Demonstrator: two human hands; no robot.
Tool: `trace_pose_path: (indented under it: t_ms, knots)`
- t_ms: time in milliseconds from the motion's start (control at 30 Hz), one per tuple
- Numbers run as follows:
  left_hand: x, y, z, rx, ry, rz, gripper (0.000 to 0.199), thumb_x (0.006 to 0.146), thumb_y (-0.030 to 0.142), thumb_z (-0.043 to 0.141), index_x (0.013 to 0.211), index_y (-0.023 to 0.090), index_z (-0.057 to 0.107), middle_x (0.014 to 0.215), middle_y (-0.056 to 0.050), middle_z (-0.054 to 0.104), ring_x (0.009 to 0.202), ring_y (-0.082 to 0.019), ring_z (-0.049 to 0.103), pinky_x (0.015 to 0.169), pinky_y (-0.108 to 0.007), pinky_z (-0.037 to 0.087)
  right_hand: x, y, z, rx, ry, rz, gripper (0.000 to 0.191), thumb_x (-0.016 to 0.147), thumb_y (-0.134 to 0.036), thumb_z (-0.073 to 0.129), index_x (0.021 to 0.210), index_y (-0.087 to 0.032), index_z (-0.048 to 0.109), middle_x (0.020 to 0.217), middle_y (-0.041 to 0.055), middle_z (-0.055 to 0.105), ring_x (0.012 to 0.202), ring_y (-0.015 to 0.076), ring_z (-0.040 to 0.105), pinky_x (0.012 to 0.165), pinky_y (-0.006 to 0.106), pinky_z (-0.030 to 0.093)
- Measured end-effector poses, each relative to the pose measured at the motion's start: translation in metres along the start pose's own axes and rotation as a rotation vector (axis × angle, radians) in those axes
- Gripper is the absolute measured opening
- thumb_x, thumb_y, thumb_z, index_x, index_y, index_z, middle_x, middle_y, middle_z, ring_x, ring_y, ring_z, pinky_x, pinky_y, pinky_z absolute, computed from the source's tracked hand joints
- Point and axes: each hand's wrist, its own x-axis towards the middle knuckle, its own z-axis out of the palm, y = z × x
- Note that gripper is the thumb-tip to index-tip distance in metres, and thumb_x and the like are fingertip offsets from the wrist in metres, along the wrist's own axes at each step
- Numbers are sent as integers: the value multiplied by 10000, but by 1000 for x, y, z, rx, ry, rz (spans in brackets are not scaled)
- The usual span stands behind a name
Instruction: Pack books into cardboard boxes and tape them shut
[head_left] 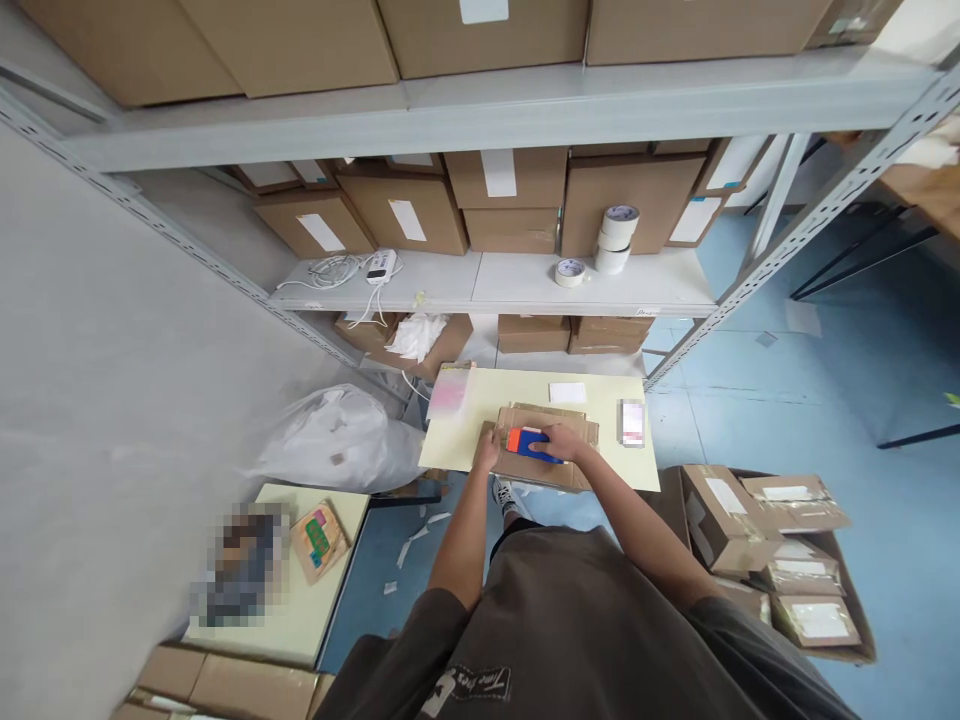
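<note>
A cardboard box (pixel 547 472) lies on the pale yellow table in front of me, its flaps spread. My left hand (pixel 487 448) closes on the box's left edge. Over the middle of the cardboard, my right hand (pixel 562 442) grips a blue object with an orange end (pixel 514 440); its exact kind is too small to make out. The fingers of that hand wrap over the blue part. Behind the box lies a white label or slip (pixel 567 392). At the table's right side is a phone-like item (pixel 631 423), blurred out.
A pinkish plastic packet (pixel 448 392) lies at the table's left corner. Tape rolls (pixel 570 272) and a power strip (pixel 381 266) sit on the metal shelf (pixel 517 300) behind. On the right stands a large carton (pixel 862 640) of packed boxes; a white sack (pixel 341 440) rests left.
</note>
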Motion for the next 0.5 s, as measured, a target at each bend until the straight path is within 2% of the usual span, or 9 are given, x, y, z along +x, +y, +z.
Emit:
trace_pose_path:
  t_ms: [100, 200, 300, 500]
  knots:
    - [-1, 4, 1, 102, 26, -44, 553, 1076, 544, 402, 1168, 150, 778, 1181, -195, 796, 1179, -318, 730, 1015, -396, 518, 1, -3, 1, 4, 32, 39, 513, 745, -673, 851, 992, -224, 827, 1010, 171, 795, 1010, 398, 723, 857, 430, 512]
    - [1, 9, -1, 152, 39, -72, 540, 1074, 530, 404, 1151, 147, 777, 1161, -205, 797, 1173, -334, 730, 1006, -400, 516, -7, 6, -5, -28, 55, 110, 536, 720, -676, 864, 972, -204, 828, 1040, 201, 791, 1036, 419, 724, 880, 458, 519]
    - [4, 12, -3, 189, 34, -83, 540, 1068, 550, 411, 1166, 158, 769, 1174, -211, 792, 1194, -341, 721, 1010, -394, 510, -28, 29, -19, -80, 83, 192, 505, 751, -669, 840, 933, -198, 821, 1058, 211, 786, 1050, 412, 725, 878, 447, 519]
    - [6, 19, -6, 262, 5, -81, 539, 1073, 506, 386, 1223, 128, 740, 1259, -252, 758, 1243, -377, 691, 1030, -422, 489, -85, 92, -58, -197, 136, 289, 459, 823, -658, 775, 865, -201, 795, 982, 198, 786, 959, 363, 736, 761, 381, 493]
